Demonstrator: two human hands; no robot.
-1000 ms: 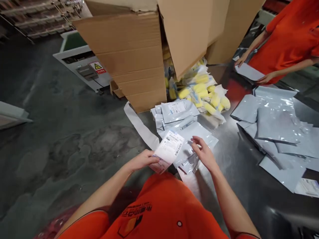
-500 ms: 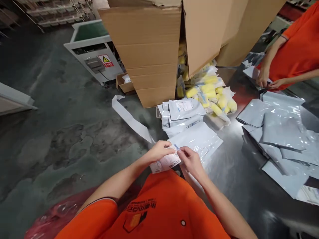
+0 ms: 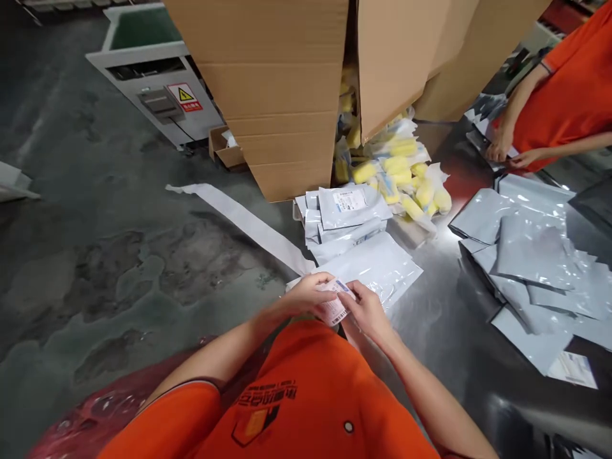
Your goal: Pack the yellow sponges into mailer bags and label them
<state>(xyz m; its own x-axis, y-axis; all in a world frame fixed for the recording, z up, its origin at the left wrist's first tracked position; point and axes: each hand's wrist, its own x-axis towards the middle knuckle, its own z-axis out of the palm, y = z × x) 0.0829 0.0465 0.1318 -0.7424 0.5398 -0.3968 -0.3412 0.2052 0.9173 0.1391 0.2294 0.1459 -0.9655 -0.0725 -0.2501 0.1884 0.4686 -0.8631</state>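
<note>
Close to my chest, my left hand [image 3: 306, 297] and my right hand [image 3: 367, 310] both pinch a white shipping label [image 3: 335, 305] with barcodes. Each hand has its fingers closed on one side of it. Just beyond the label lies a flat grey mailer bag [image 3: 377, 264] on the metal table [image 3: 444, 306]. Behind that bag is a small stack of labelled grey bags [image 3: 347, 210]. A long white backing strip [image 3: 248, 220] trails off to the left over the floor.
Big open cardboard boxes [image 3: 277, 95] stand behind, spilling yellow packaged items [image 3: 406, 178]. Loose grey mailer bags [image 3: 530, 255] are piled on the right. A co-worker in orange [image 3: 568, 89] handles a bag at the far right. A grey machine [image 3: 153, 95] stands at the back left.
A second ago my left hand alone held the label up, the right hand resting on the bag. Both hands have since come together on the label, lower and nearer my body.
</note>
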